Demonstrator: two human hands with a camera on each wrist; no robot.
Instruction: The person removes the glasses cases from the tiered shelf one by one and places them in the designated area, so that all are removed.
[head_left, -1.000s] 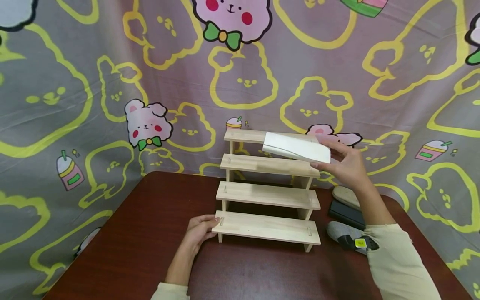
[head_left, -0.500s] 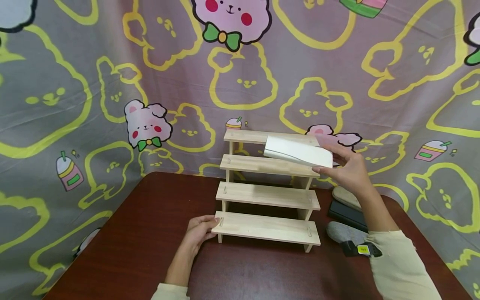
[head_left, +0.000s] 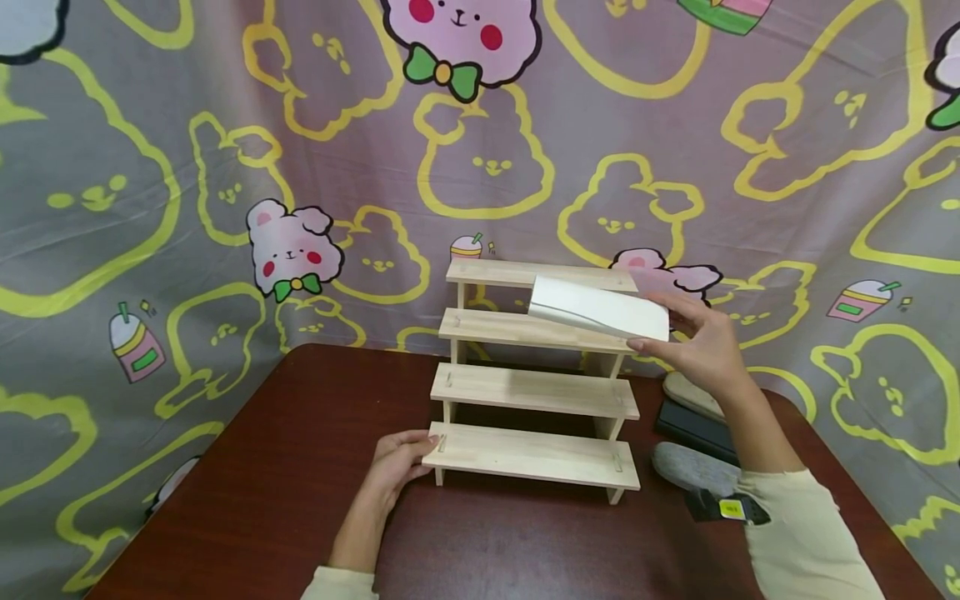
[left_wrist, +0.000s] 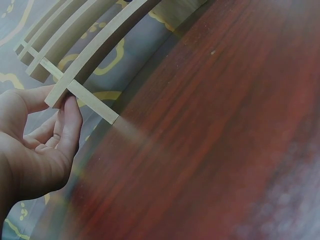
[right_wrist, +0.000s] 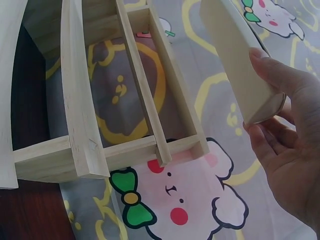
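Note:
A light wooden four-tier display stand (head_left: 532, 454) is in the middle of the table in the head view. My left hand (head_left: 397, 465) pinches the left end of its lowest board, thumb above and fingers below; the left wrist view shows the same grip on the board (left_wrist: 95, 60). My right hand (head_left: 703, 348) holds a long white glasses case (head_left: 600, 307) by its right end, in front of the upper tiers. In the right wrist view the case (right_wrist: 237, 60) is apart from the stand, with thumb and fingers on opposite sides. A curved seam runs along it.
Right of the stand lie a beige case (head_left: 690, 392), a black case (head_left: 693, 429) and a grey case (head_left: 693, 468), partly behind the right forearm. A dark wrist strap (head_left: 723, 507) is at the right sleeve. Patterned cloth (head_left: 487, 167) hangs behind the dark red table (head_left: 300, 467).
My right hand has brought the white case slightly down and to the right. The left hand keeps its grip on the lowest board, and the stand has not moved.

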